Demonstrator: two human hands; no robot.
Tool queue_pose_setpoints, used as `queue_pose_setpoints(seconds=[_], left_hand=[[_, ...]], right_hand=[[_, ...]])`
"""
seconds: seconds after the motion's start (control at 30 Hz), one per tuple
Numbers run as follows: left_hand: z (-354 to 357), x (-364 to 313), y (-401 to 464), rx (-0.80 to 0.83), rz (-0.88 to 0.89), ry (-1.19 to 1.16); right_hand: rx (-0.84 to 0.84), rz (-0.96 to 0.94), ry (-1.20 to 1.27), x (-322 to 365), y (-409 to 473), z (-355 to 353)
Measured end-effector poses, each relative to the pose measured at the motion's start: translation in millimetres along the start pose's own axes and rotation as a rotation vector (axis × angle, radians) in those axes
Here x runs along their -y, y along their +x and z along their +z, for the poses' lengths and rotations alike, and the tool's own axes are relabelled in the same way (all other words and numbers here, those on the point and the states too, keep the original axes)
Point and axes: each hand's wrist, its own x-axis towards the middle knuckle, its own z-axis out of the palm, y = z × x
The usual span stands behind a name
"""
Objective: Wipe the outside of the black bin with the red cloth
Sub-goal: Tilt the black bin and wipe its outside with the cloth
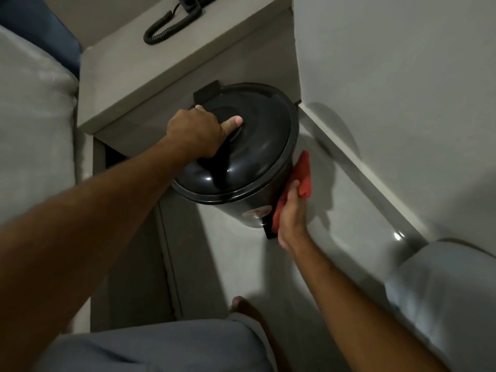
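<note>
I observe the black bin [249, 189] standing on the pale floor [241, 264], tilted toward the camera, in the corner between a grey bedside unit [166, 84] and the wall [402, 76]. Its domed lid [257, 135] is closed and glossy, with a hinge block [206, 92] at the far rim touching the unit's edge. A round label shows on the bin's side wall, too blurred to read. A black pedal piece [268, 232] projects at the base.

The red cloth [302, 178] lies flat against the bin's right outer wall, part of it extending above the fingers and part below toward the pedal.

My right hand [291, 213] presses the cloth to the bin, fingers closed around the fabric, thumb side against the bin wall. My left hand [198, 132] sits on top of the lid, fingers curled into a clenched grip over the lid's far side, thumb extended across the lid's centre.

On the unit's top, a coiled black telephone cord [169, 28] lies near the far edge. A white skirting board [357, 167] runs along the wall just beside the cloth. Pale bedding [32, 130] lies at left; a pale cushioned item [442, 291] sits at lower right. Grey shorts [161, 347] and a bare foot [241, 304] occupy the bottom edge.
</note>
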Motion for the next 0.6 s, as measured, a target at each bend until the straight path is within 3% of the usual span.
queue_pose_setpoints(seconds=[0.1,0.3,0.4,0.5,0.6], left_hand=[[1.9,-1.9,3.4,-0.006,-0.017,0.035],[2.5,-3.3,7.0,0.011,0.006,0.053],[1.5,-4.7,8.5,0.019,-0.028,0.006],[-1.8,-4.2,4.2,0.0,-0.099,-0.119],[0.3,-6.4,2.3,-0.014,-0.136,-0.191]], right_hand=[[-0.108,0.242,0.111,-4.8,15.3,-2.0],[-0.035,0.211,0.221,13.0,-29.6,40.2],[-0.157,0.277,0.121,-0.8,-46.2,43.9],[-0.253,0.514,0.093,2.1,-30.8,33.3],[-0.202,0.717,0.245,16.8,-19.0,30.2]])
